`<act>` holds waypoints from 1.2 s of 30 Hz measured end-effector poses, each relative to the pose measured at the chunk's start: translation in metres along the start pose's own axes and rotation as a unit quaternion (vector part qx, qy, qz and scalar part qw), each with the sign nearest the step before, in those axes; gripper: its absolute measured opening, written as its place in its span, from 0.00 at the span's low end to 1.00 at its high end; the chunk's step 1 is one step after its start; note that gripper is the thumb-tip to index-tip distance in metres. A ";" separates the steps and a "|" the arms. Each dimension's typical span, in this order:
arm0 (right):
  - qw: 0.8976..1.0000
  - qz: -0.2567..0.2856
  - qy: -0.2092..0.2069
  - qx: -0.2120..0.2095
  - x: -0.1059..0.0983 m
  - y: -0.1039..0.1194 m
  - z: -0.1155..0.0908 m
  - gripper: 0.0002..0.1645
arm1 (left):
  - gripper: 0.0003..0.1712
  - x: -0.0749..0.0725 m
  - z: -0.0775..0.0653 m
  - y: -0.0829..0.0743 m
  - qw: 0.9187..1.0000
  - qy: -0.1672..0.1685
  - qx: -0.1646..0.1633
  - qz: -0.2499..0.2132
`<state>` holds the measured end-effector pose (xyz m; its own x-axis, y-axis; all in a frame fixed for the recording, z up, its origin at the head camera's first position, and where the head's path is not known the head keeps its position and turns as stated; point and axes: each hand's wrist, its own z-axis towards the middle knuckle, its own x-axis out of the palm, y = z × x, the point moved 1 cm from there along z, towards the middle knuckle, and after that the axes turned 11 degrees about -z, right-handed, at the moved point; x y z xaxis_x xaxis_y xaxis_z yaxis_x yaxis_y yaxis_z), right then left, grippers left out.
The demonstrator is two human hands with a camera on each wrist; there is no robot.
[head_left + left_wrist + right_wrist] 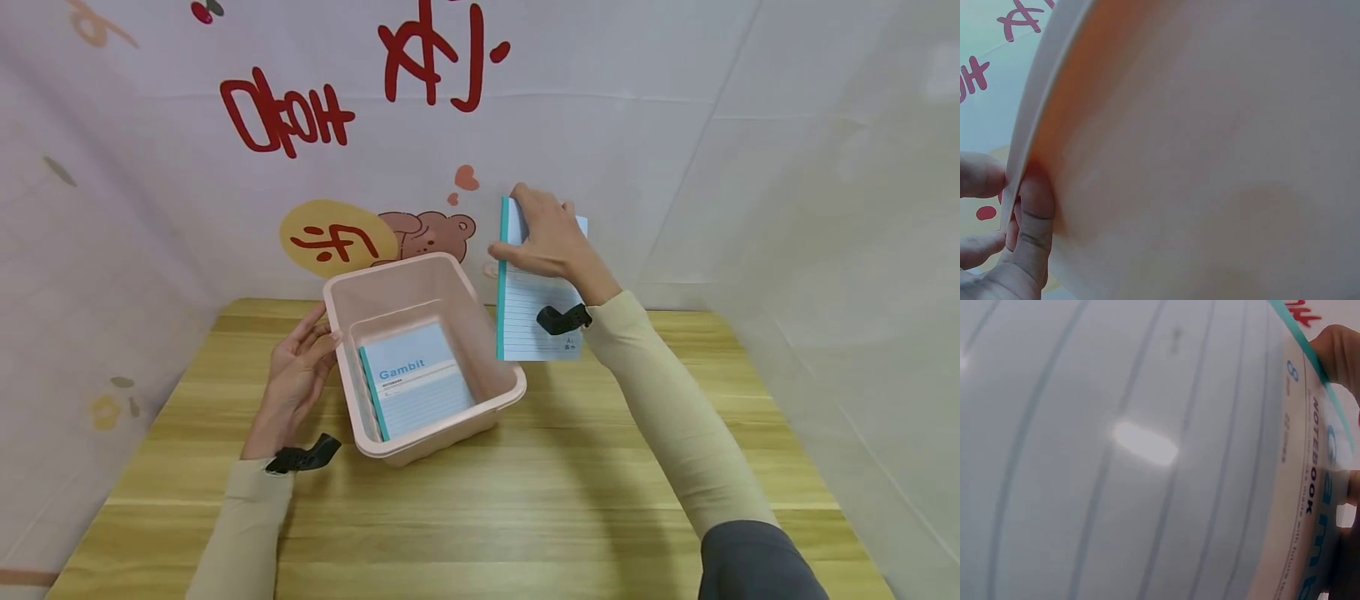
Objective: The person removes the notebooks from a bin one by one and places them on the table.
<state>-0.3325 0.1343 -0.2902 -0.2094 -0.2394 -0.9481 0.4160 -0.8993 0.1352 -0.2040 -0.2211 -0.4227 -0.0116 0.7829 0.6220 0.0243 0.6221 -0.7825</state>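
Head view: a pink plastic bin (pixel 397 287) is positioned left of centre on the wood-grain table (pixel 420 517). One Gambit notebook, the lower notebook (pixel 420 387), is laid cover up on the bin floor. A matching raised notebook (pixel 536 312) is held above the table at the bin's right side, its teal spine (pixel 501 275) turned toward the bin.

The hands are set apart. The bin's left rim (pixel 1030 106) is pinched between the fingers and thumb of the left hand (pixel 296 375). The raised notebook is gripped by the right hand (pixel 551 237), with the thumb placed at the spine and the fingers spread over the cover toward the top edge. Whether the lower corner of this notebook is in contact with the right rim cannot be determined from this angle.

Possible faults, by judgement: a cover corner may be caught on the right rim and bent if the notebook is lowered without sufficient height. The bin may be tipped if its left side is pulled upward. The smooth cover may be allowed to slip if thumb pressure is relaxed. The lower notebook may be pushed askew if it is struck edge-first.
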 end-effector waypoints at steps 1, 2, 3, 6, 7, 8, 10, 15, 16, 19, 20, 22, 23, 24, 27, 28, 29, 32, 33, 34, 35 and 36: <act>1.000 -0.002 0.004 0.005 0.003 -0.005 -0.001 0.39 | 0.45 0.000 0.000 0.000 1.000 -0.001 0.000 0.001; 1.000 -0.004 0.009 0.010 0.005 -0.010 -0.002 0.39 | 0.45 0.000 0.001 0.001 1.000 0.001 0.000 0.000; 1.000 -0.007 0.014 0.015 0.008 -0.015 -0.003 0.40 | 0.45 0.000 0.001 0.001 1.000 0.001 0.001 0.004; 0.999 -0.008 0.029 0.027 0.018 -0.029 -0.006 0.41 | 0.45 0.000 0.001 0.003 1.000 0.000 -0.001 0.005; 0.999 -0.008 0.033 0.031 0.021 -0.034 -0.007 0.41 | 0.44 0.001 0.001 0.003 1.000 -0.002 -0.002 0.006; 0.999 -0.007 0.038 0.036 0.024 -0.038 -0.007 0.41 | 0.44 0.001 0.001 0.003 1.000 -0.004 -0.003 0.007; 0.998 -0.005 0.045 0.044 0.029 -0.047 -0.008 0.42 | 0.44 0.002 0.001 0.003 1.000 -0.006 -0.003 0.007; 0.997 -0.013 0.055 0.058 0.043 -0.064 -0.011 0.44 | 0.45 0.004 0.002 0.002 1.000 -0.002 0.003 0.003; 0.997 -0.014 0.056 0.057 0.047 -0.067 -0.011 0.43 | 0.45 0.004 0.002 0.002 1.000 -0.001 0.004 -0.001; 0.997 -0.020 0.060 0.053 0.059 -0.074 -0.015 0.40 | 0.45 0.004 0.002 0.002 1.000 0.001 0.006 -0.003; 0.996 -0.022 0.063 0.051 0.064 -0.075 -0.017 0.39 | 0.45 0.003 0.003 0.002 1.000 0.001 0.006 -0.004; 0.996 -0.033 0.069 0.049 0.072 -0.079 -0.020 0.39 | 0.45 0.003 0.002 0.002 1.000 -0.002 0.005 -0.004; 0.995 -0.039 0.073 0.050 0.077 -0.080 -0.022 0.39 | 0.44 0.004 0.002 0.002 1.000 -0.002 0.003 -0.004; 0.995 -0.042 0.078 0.050 0.080 -0.081 -0.024 0.39 | 0.44 0.004 0.002 0.003 1.000 -0.003 0.002 -0.006; 0.993 -0.059 0.094 0.051 0.091 -0.084 -0.028 0.40 | 0.44 0.003 0.001 0.003 1.000 -0.004 -0.003 0.000; 0.992 -0.063 0.100 0.049 0.095 -0.085 -0.029 0.40 | 0.44 0.003 0.001 0.003 1.000 -0.005 -0.004 0.004; 0.991 -0.067 0.106 0.048 0.098 -0.086 -0.029 0.40 | 0.44 0.003 0.000 0.003 1.000 -0.005 -0.004 0.006; 0.989 -0.081 0.117 0.043 0.108 -0.087 -0.030 0.42 | 0.44 0.004 -0.001 0.001 1.000 -0.007 -0.001 0.008; 0.988 -0.084 0.120 0.044 0.111 -0.088 -0.031 0.42 | 0.44 0.004 -0.001 0.001 1.000 -0.007 0.000 0.007; 0.988 -0.086 0.123 0.045 0.114 -0.088 -0.031 0.43 | 0.44 0.003 -0.001 0.000 1.000 -0.007 0.000 0.005; 0.987 -0.090 0.127 0.046 0.118 -0.088 -0.033 0.43 | 0.44 0.003 -0.001 0.000 1.000 -0.007 0.000 0.003; 0.986 -0.093 0.130 0.047 0.122 -0.089 -0.034 0.43 | 0.44 0.003 -0.001 0.000 1.000 -0.007 0.000 0.002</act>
<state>-0.3653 0.1974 -0.4275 -0.0353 0.0248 -0.9991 0.3053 -0.9516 -0.0344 -0.2033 -0.2187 -0.4207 -0.0247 0.7856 0.6182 0.0245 0.6187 -0.7852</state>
